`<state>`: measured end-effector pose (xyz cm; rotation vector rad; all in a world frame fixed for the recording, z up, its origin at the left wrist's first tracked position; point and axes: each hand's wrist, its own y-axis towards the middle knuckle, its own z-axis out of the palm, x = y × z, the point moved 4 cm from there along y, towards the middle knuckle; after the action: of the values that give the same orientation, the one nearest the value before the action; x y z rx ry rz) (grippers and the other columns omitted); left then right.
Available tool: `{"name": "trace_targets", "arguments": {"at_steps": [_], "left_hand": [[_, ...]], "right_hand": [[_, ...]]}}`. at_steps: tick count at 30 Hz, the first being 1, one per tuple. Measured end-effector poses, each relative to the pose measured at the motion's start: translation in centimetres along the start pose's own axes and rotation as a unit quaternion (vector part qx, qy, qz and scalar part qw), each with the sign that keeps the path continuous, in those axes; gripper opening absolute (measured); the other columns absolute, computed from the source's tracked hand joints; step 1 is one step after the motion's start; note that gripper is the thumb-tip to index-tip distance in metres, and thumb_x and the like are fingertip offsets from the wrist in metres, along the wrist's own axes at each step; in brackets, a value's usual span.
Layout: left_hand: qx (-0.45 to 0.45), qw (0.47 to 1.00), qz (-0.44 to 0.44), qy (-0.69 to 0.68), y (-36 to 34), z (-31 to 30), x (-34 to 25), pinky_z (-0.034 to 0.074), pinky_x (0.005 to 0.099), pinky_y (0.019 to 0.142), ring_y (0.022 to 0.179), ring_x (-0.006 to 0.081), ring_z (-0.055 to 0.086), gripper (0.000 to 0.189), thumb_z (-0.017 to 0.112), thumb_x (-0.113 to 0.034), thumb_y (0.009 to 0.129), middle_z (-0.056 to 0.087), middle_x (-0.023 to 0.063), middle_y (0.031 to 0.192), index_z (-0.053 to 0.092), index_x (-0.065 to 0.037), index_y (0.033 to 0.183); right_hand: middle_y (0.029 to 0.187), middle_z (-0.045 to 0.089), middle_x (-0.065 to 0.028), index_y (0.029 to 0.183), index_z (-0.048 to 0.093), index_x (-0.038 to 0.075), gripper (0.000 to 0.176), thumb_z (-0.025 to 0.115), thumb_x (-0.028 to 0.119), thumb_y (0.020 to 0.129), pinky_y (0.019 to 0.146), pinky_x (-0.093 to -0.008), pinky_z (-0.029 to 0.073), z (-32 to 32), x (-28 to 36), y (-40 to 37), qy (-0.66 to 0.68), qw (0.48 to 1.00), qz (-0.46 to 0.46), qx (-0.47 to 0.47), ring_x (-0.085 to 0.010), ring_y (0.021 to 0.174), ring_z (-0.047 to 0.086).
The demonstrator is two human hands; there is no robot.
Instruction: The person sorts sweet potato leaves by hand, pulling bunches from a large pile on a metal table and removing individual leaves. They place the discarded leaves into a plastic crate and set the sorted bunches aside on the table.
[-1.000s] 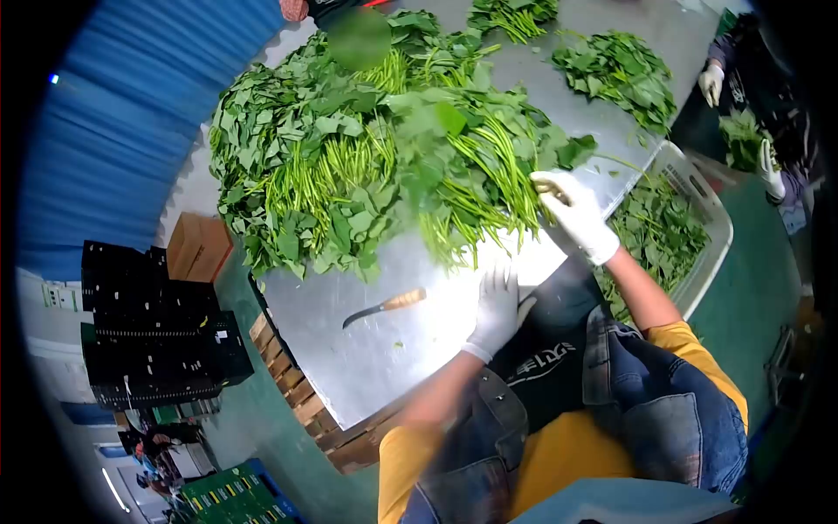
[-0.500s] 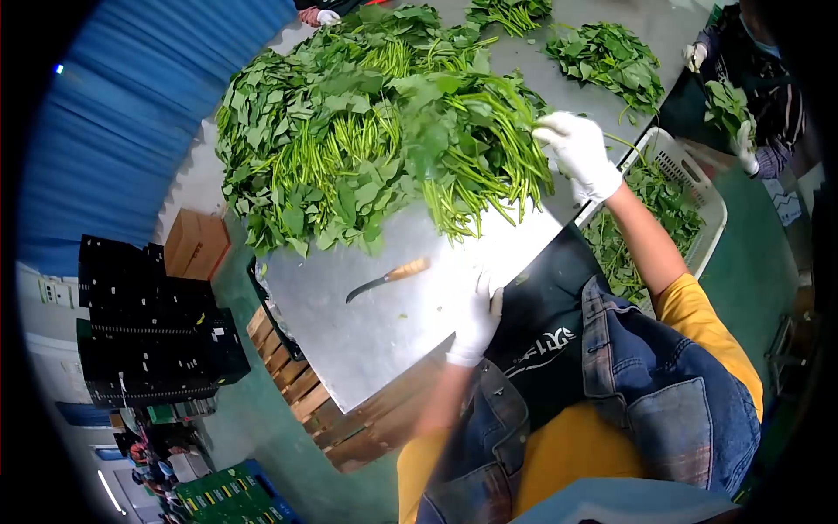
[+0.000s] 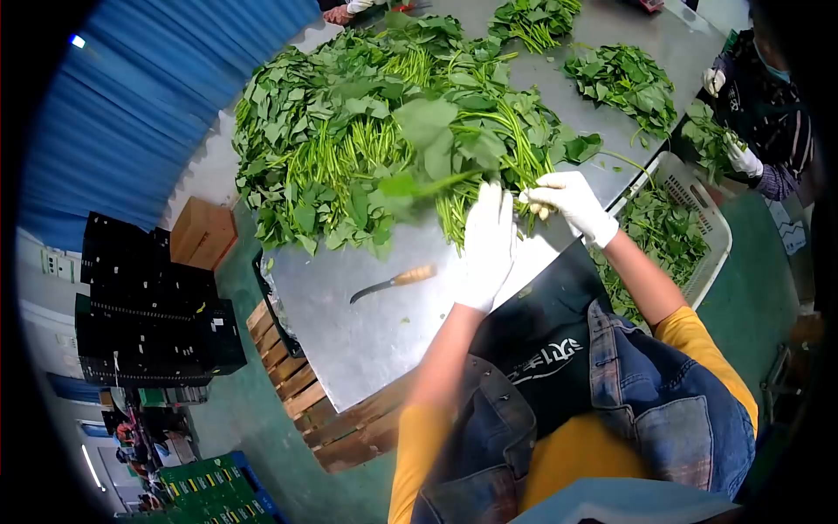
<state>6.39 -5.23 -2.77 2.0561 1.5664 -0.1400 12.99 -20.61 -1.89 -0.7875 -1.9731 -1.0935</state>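
right hand [image 3: 566, 201] gripping a bunch of stems [image 3: 511, 157] at the greens pile [image 3: 349, 148] on the tabletop [image 3: 367, 336], left hand [image 3: 489, 240] flat open against it, white basket [image 3: 690, 182] alongside stuffed with loose leaves [image 3: 663, 234]

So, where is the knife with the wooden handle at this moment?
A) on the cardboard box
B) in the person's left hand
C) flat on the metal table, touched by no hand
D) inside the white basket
C: the knife lies on the bare metal table, to the left of the left hand, while the right hand grips green stems.
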Motion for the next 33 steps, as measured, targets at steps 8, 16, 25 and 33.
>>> {"name": "trace_targets", "arguments": {"at_steps": [8, 16, 25, 33], "left_hand": [[-0.05, 0.99, -0.08, -0.109, 5.6, 4.4, 7.0, 0.03, 0.0444, 0.105, 0.123, 0.0356, 0.041, 0.053, 0.059, -0.024, 0.083, 0.044, 0.0211, 0.135, 0.046, 0.001, 0.129], [-0.057, 0.956, -0.206, -0.203, 5.9, -0.5, 1.0, 0.048, 0.0269, 0.08, 0.085, 0.0178, 0.063, 0.017, 0.059, -0.004, 0.086, 0.067, 0.0088, 0.096, 0.066, -0.001, 0.101], [-0.064, 0.709, -0.164, -0.683, 6.2, 0.6, 2.8, 0.047, 0.022, 0.077, 0.083, 0.0097, 0.059, 0.029, 0.062, -0.007, 0.087, 0.066, 0.0054, 0.097, 0.061, 0.003, 0.113], [0.019, 0.77, -0.219, -0.599, 4.8, -1.4, -1.1, 0.048, 0.022, 0.073, 0.079, 0.0092, 0.061, 0.023, 0.063, -0.002, 0.084, 0.067, 0.0061, 0.092, 0.061, 0.002, 0.106]], "right_hand": [[0.065, 0.057, -0.0002, 0.094, 0.061, 0.003, 0.027, 0.056, 0.03, 0.094, 0.054, -0.0229, 0.04, -1.2, -1.7, -2.7, 0.513, 0.839, 0.177, -0.035, -0.0095, 0.055, 0.051], [0.053, 0.036, 0.0059, 0.086, 0.052, 0.01, 0.029, 0.042, 0.034, 0.1, 0.05, -0.022, 0.029, 2.7, -1.2, -4.3, 0.756, 0.626, 0.169, 0.095, -0.0046, 0.041, 0.031], [0.056, 0.041, 0.004, 0.099, 0.057, 0.004, 0.032, 0.041, 0.031, 0.1, 0.045, -0.0209, 0.029, 4.5, 0.1, -5.8, 0.774, 0.576, 0.205, 0.165, -0.0042, 0.04, 0.032], [0.092, 0.066, -0.009, 0.115, 0.056, -0.004, 0.038, 0.065, 0.018, 0.085, 0.08, -0.0315, 0.052, 3.8, -1.0, -4.7, 0.498, 0.808, 0.281, 0.14, -0.0176, 0.084, 0.065]]}}
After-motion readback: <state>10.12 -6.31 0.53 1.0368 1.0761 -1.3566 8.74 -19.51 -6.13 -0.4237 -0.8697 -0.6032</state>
